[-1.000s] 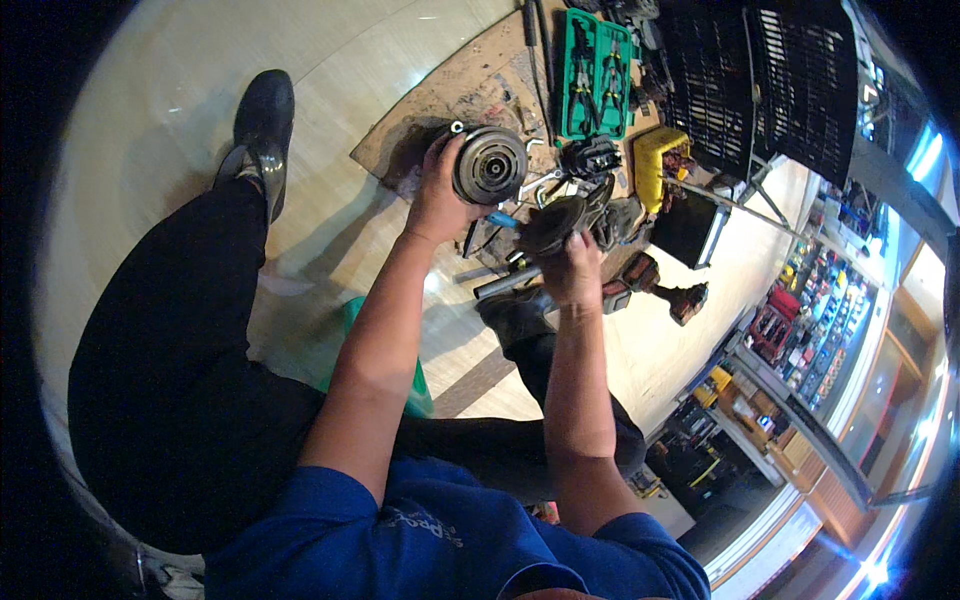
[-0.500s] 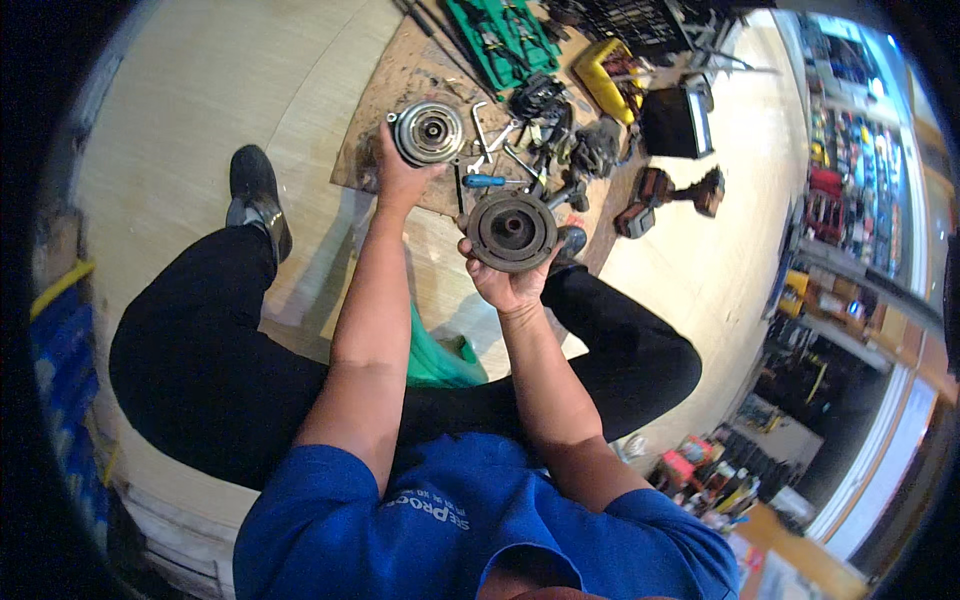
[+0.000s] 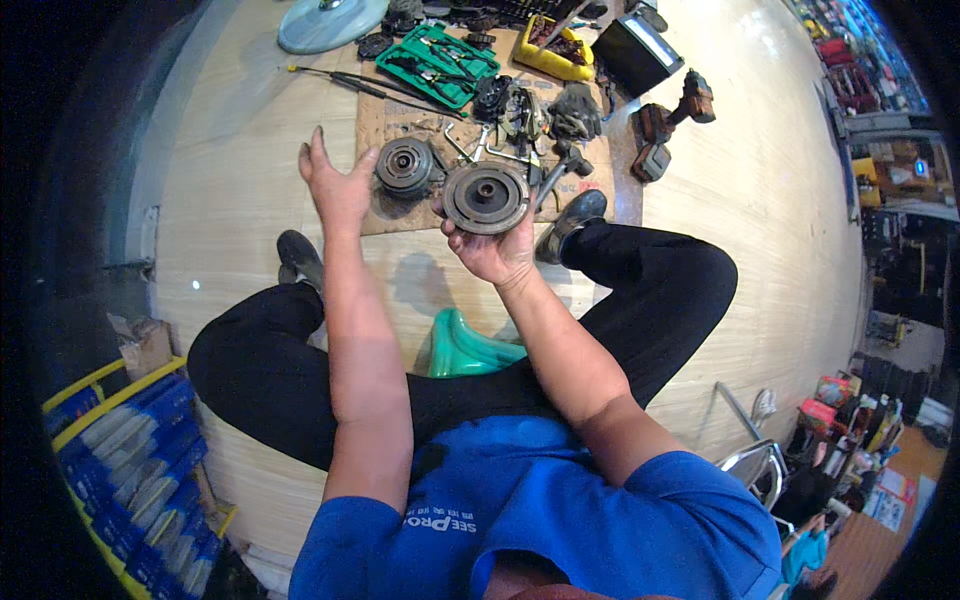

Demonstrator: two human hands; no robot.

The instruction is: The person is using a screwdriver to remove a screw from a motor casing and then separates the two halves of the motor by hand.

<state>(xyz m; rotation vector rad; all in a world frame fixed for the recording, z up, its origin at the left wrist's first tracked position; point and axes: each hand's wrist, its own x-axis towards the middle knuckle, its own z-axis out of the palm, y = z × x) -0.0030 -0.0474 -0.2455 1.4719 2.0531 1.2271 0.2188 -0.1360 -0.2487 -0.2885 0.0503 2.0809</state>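
Note:
My left hand [image 3: 342,190] is raised with its fingers spread and nothing in them. Just right of it, a round metal pulley part [image 3: 405,165] with a ringed face sits on the cardboard [image 3: 385,215], apart from the fingers. My right hand [image 3: 500,255] grips a grey metal disc [image 3: 487,198] from below, its slotted face and central hub turned up. Some fingers of that hand are hidden under the disc. Beyond the disc lie wrenches [image 3: 470,145] and a hammer [image 3: 565,165].
Farther off are a green tool case [image 3: 440,65], a yellow tray [image 3: 552,52], dark gloves [image 3: 575,110] and a black box [image 3: 637,52]. A cordless drill [image 3: 665,122] stands at right. Below my hands is a green stool [image 3: 465,345]. A blue-and-yellow rack [image 3: 130,450] fills the lower left.
My left hand has let go of the round pulley part, which now rests on the cardboard, and has moved left with fingers spread. My right hand still holds the disc. The view has shifted.

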